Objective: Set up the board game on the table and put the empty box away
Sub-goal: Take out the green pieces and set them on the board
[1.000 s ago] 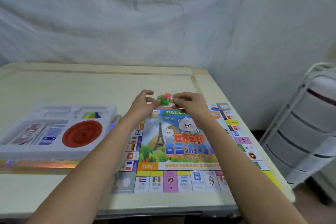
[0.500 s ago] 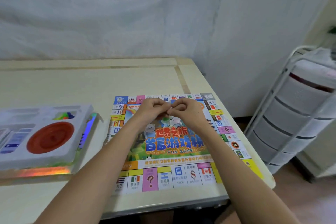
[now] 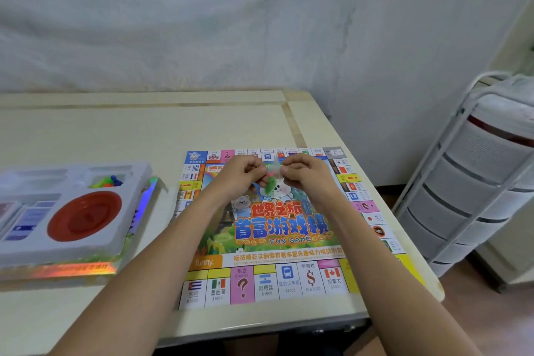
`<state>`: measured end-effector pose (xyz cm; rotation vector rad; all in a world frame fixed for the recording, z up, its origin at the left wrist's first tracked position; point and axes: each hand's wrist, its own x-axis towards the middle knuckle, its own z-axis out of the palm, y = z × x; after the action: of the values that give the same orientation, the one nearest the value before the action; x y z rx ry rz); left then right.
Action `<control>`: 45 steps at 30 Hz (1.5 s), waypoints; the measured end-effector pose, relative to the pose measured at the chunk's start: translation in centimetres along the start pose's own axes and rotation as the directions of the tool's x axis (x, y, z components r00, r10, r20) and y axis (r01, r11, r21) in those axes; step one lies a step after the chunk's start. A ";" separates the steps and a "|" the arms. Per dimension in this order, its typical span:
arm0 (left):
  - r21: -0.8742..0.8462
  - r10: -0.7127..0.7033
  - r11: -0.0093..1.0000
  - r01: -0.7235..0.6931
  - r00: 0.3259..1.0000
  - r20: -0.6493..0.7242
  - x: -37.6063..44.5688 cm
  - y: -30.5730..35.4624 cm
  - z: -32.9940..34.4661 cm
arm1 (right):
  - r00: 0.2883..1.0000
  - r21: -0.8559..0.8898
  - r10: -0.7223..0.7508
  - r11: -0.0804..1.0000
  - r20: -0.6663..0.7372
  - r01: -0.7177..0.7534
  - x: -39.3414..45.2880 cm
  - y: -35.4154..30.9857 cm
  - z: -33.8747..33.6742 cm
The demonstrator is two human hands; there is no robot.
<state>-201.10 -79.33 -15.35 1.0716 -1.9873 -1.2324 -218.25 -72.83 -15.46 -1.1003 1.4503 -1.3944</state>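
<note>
The colourful game board (image 3: 277, 228) lies flat on the right part of the table (image 3: 144, 130). Above its far half, my left hand (image 3: 245, 175) and my right hand (image 3: 303, 175) both pinch a small clear bag of red and green pieces (image 3: 271, 182) held between them. The open game box (image 3: 72, 266) with a shiny foil rim sits at the left. Its white insert tray (image 3: 127, 211) holds a red round dish (image 3: 83, 215), card stacks (image 3: 26, 225) and small coloured pawns (image 3: 108, 180).
A white drawer cart (image 3: 476, 182) stands on the floor to the right of the table. A white cloth (image 3: 173, 23) hangs on the wall behind. The table's right edge runs close beside the board.
The view has swung right and down. My hands have come closer together over the board and still hold the small bag; the box and board have not moved.
</note>
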 end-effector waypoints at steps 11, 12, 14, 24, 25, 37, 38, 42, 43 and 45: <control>-0.106 -0.048 0.993 0.050 0.999 0.018 0.1 -0.3 -0.2 | 0.990 -0.244 -0.130 0.960 0.059 0.141 -0.3 0.4 0.9; -0.093 -0.043 0.995 0.044 0.999 0.015 0.1 -0.3 -0.3 | 0.991 -0.218 -0.127 0.967 0.047 0.134 -0.4 0.3 1.0; -0.075 -0.026 0.997 0.027 1.000 0.009 -0.1 -0.3 -0.4 | 0.993 -0.168 -0.116 0.978 0.034 0.120 -0.4 0.1 0.9; 0.099 0.019 0.995 -0.021 1.000 0.017 0.3 0.1 -1.0 | 0.958 -0.437 -0.256 0.882 -0.130 0.176 -0.2 -0.7 0.6; 0.122 0.029 0.992 -0.029 1.000 0.005 0.4 0.2 -1.0 | 0.956 -0.469 -0.280 0.859 -0.089 0.208 0.0 -0.7 0.5; 0.130 0.143 0.979 -0.158 0.983 0.118 3.5 0.9 1.3 | 0.984 -0.455 -0.175 0.880 -0.039 0.138 0.7 0.2 -1.3; 0.081 0.133 0.987 -0.141 0.987 0.093 4.1 1.2 1.7 | 0.985 -0.425 -0.161 0.897 -0.068 0.117 1.0 0.2 -1.8; -0.100 -0.034 0.994 0.033 0.999 -0.001 6.0 1.5 3.0 | 0.989 -0.191 -0.104 0.978 -0.101 0.083 2.3 -0.2 -3.7; -0.190 -0.093 0.977 0.098 0.995 0.034 6.4 1.5 3.3 | 0.990 -0.095 -0.095 0.992 -0.104 0.086 2.6 -0.4 -4.2; -0.373 -0.144 0.911 0.177 0.983 0.116 7.2 1.5 4.2 | 0.994 0.084 -0.070 0.993 -0.088 0.077 3.3 -0.6 -4.9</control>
<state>-208.60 -83.16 -15.41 1.0092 -1.6440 -1.6971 -223.87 -74.68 -14.57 -1.0595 1.4063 -1.5584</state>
